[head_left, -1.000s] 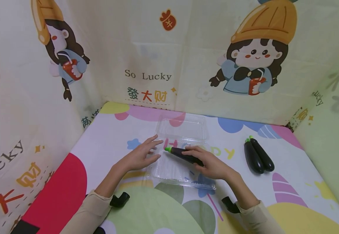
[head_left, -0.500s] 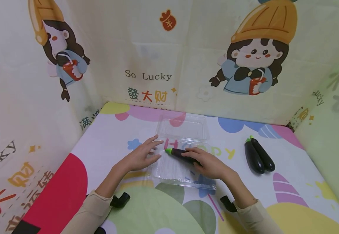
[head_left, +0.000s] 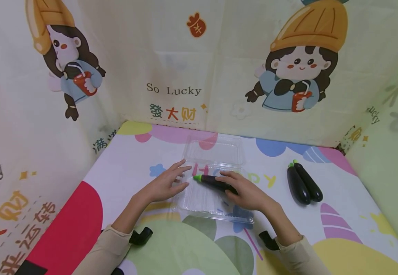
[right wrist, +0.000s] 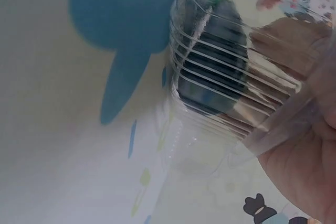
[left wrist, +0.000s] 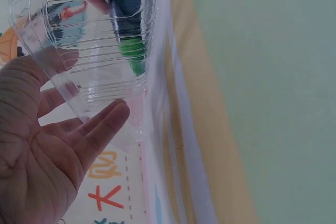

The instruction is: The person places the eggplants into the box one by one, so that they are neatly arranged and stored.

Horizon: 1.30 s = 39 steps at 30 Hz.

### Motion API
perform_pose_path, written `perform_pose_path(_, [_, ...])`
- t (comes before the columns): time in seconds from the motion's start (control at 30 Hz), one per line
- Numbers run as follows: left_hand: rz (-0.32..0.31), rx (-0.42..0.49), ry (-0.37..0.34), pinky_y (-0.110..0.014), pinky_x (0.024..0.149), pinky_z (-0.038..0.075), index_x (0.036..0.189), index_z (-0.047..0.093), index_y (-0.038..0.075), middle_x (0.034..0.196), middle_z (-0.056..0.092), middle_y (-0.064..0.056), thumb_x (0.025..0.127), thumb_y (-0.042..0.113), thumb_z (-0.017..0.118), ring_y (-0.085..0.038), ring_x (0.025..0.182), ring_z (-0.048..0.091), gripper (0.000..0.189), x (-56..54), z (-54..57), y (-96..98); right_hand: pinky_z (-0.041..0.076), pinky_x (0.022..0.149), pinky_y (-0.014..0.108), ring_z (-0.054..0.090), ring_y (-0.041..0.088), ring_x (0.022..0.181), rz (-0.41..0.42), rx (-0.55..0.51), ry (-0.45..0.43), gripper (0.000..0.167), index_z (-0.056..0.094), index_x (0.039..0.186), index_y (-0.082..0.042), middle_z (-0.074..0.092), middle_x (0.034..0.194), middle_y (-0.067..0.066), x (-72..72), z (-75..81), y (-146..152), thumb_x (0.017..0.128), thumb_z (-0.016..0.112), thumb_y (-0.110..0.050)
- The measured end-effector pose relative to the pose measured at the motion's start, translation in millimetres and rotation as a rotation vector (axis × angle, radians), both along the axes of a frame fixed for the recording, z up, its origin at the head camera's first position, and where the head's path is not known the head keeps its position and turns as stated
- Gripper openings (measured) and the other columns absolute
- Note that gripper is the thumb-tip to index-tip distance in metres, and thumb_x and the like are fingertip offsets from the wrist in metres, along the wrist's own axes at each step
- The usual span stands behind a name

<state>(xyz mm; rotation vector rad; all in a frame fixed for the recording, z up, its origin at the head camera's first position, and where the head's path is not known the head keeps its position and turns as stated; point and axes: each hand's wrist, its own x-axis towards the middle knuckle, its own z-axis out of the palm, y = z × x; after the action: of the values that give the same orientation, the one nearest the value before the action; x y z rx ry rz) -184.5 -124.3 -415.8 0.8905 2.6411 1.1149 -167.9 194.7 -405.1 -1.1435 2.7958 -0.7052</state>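
A glossy dark eggplant (head_left: 213,181) with a bright green stem end lies at a slant in the clear plastic clamshell box (head_left: 199,204). My right hand (head_left: 245,190) reaches over the box's right rim and holds the thicker end between thumb and fingers. At the left rim rests my left hand (head_left: 166,182), its fingers loosely spread and holding no eggplant. Through the ribbed clear wall in the left wrist view, the green stem (left wrist: 134,56) shows beyond those fingers. Seen through the wall in the right wrist view is the dark body (right wrist: 212,56) of the eggplant.
Two more eggplants (head_left: 303,182) lie side by side on the right of the patterned tablecloth (head_left: 123,168). The box's lid (head_left: 214,149) is folded back flat behind its base. Printed cloth walls (head_left: 226,68) enclose the table at the back and sides.
Both hands stay almost where they were, with the eggplant still in the box under my right hand. Only the left cloth wall has shifted slightly in view.
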Motion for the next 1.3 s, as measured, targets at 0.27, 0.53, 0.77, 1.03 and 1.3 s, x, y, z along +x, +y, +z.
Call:
perform_pose_path(0.27, [0.0, 0.005, -0.005, -0.048, 0.1, 0.055, 0.156, 0.042, 0.007, 0.168, 0.02, -0.019, 0.101, 0.02, 0.066, -0.032, 0.125, 0.062, 0.062, -0.3, 0.2, 0.3, 0.046, 0.107, 0.057, 0.047, 0.039, 0.139, -0.013, -0.073, 0.02, 0.047, 0.059, 0.143, -0.008, 0.049, 0.151, 0.022, 2.6, 0.4, 5.9, 0.097, 0.065, -0.004])
perform_pose_path(0.53, [-0.002, 0.007, -0.001, -0.047, 0.1, 0.055, 0.156, 0.042, 0.007, 0.168, 0.02, -0.02, 0.101, 0.02, 0.066, -0.033, 0.126, 0.061, 0.062, 0.1, -1.4, 0.2, 0.045, 0.107, 0.059, 0.048, 0.04, 0.137, -0.036, -0.127, 0.085, 0.048, 0.059, 0.142, -0.005, 0.051, 0.149, 0.022, 7.7, 0.3, 10.4, 0.094, 0.068, -0.004])
perform_pose_path(0.77, [-0.006, 0.007, 0.002, -0.048, 0.1, 0.055, 0.156, 0.042, 0.007, 0.168, 0.02, -0.02, 0.101, 0.02, 0.066, -0.033, 0.126, 0.061, 0.062, -0.8, -1.9, 0.0, 0.043, 0.109, 0.059, 0.047, 0.037, 0.139, -0.082, -0.146, 0.095, 0.05, 0.057, 0.144, -0.007, 0.05, 0.15, 0.019, 13.1, 3.0, 17.5, 0.095, 0.07, -0.009])
perform_pose_path(1.03, [-0.004, 0.002, 0.004, -0.048, 0.1, 0.055, 0.156, 0.042, 0.007, 0.168, 0.02, -0.02, 0.101, 0.02, 0.066, -0.033, 0.126, 0.061, 0.062, -1.0, -2.0, -0.5, 0.043, 0.109, 0.06, 0.046, 0.037, 0.139, -0.1, -0.141, 0.1, 0.053, 0.055, 0.146, -0.009, 0.049, 0.151, 0.019, 18.3, 5.7, 22.3, 0.095, 0.07, -0.008])
perform_pose_path(1.3, [-0.002, 0.003, -0.003, -0.049, 0.1, 0.054, 0.156, 0.042, 0.008, 0.168, 0.02, -0.02, 0.101, 0.019, 0.066, -0.033, 0.126, 0.061, 0.062, -0.8, -1.2, -0.5, 0.044, 0.109, 0.06, 0.046, 0.036, 0.139, -0.117, -0.152, 0.103, 0.054, 0.055, 0.146, -0.01, 0.05, 0.151, 0.018, 21.3, 6.9, 26.4, 0.095, 0.071, -0.007])
